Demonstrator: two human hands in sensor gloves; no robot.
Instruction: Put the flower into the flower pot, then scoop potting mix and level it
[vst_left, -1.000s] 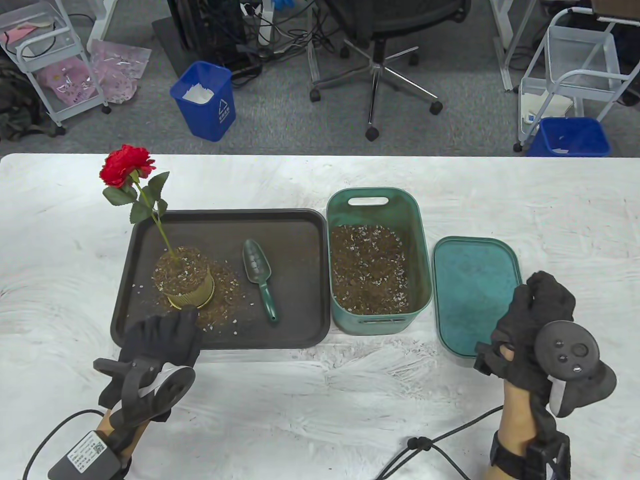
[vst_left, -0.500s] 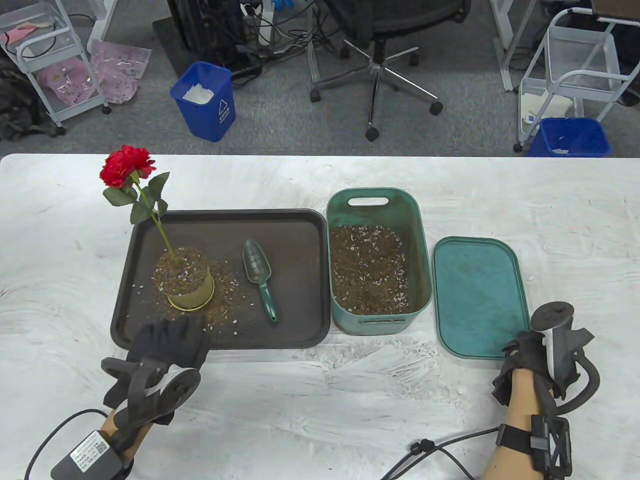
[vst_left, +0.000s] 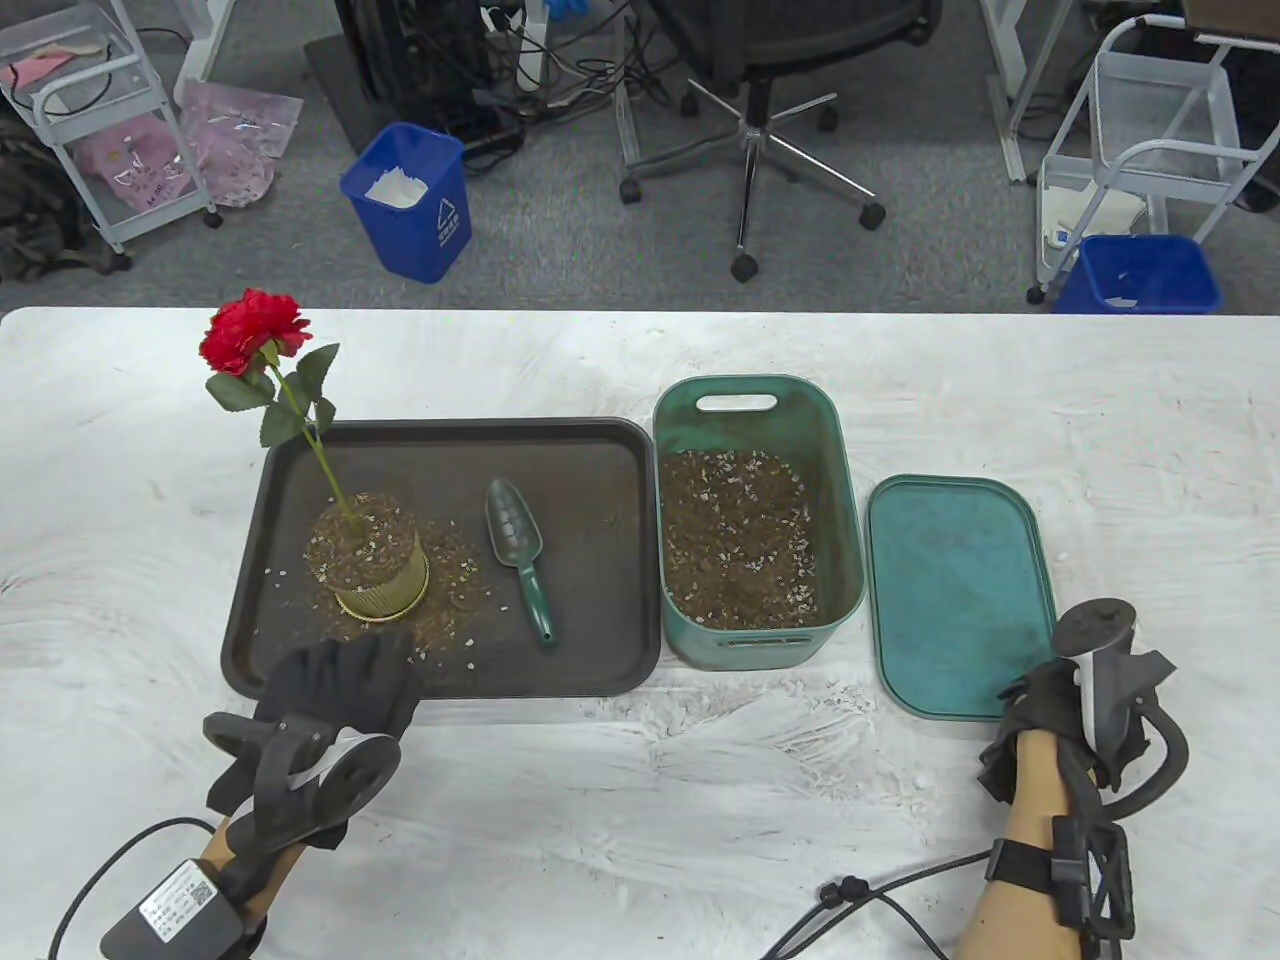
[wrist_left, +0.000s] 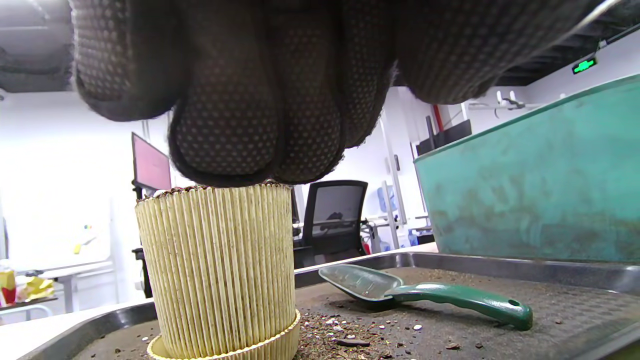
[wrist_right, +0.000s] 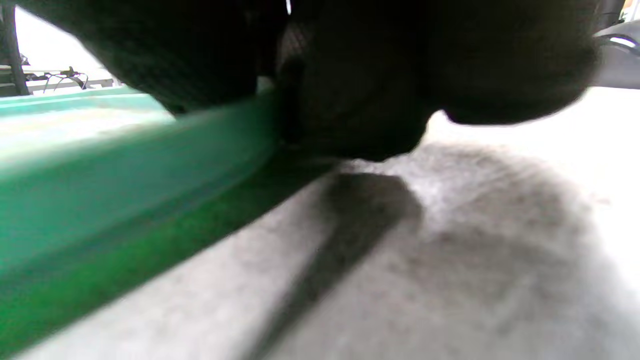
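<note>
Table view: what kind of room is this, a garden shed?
Probably an office or lab, not a shed. Behind the white table stand a wheeled office chair, blue bins and tangled cables. The potting mix stays in a tub and tray.

Left hand (vst_left: 340, 685) in a black knit glove with dotted grip fingers (wrist_left: 225, 140), dark grey ringed tracker with white panel, labelled grey box and black cable at wrist, right hand (vst_left: 1050, 715) gloved alike, bare forearm, black strap
</note>
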